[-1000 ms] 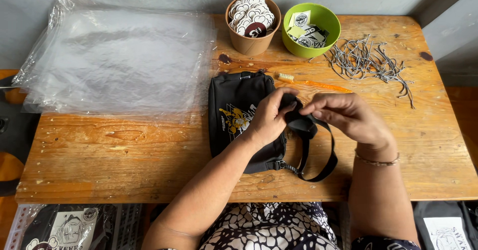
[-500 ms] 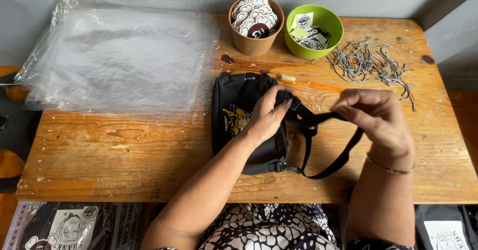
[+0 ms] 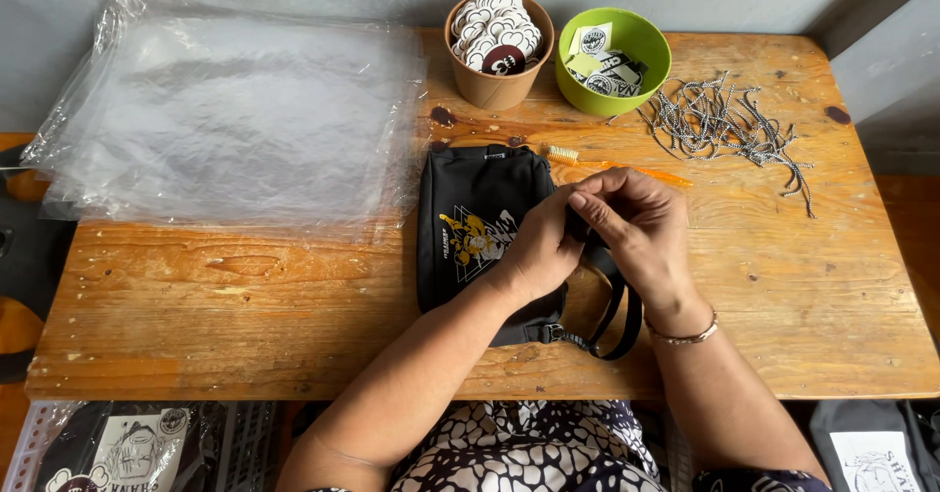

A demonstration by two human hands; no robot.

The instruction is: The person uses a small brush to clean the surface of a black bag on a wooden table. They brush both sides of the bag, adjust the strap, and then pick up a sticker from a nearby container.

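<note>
A small black bag (image 3: 470, 228) with a yellow and white print lies flat in the middle of the wooden table (image 3: 245, 306). Its black strap (image 3: 619, 321) loops out from a buckle at the bag's lower right corner. My left hand (image 3: 539, 247) rests on the bag's right side and pinches the strap against it. My right hand (image 3: 636, 223) meets the left, fingers closed on the gathered strap. Where the hands meet, the folded part of the strap is mostly hidden.
A stack of clear plastic bags (image 3: 225, 110) covers the table's left. At the back stand a brown cup of round stickers (image 3: 497, 46) and a green bowl of stickers (image 3: 612, 56), beside several black-and-white cords (image 3: 725, 125). An orange toothbrush (image 3: 612, 166) lies behind the bag.
My right hand had pulled the strap out to the right, then came back left to meet my left hand at the bag. The strap loop is now shorter and more gathered.
</note>
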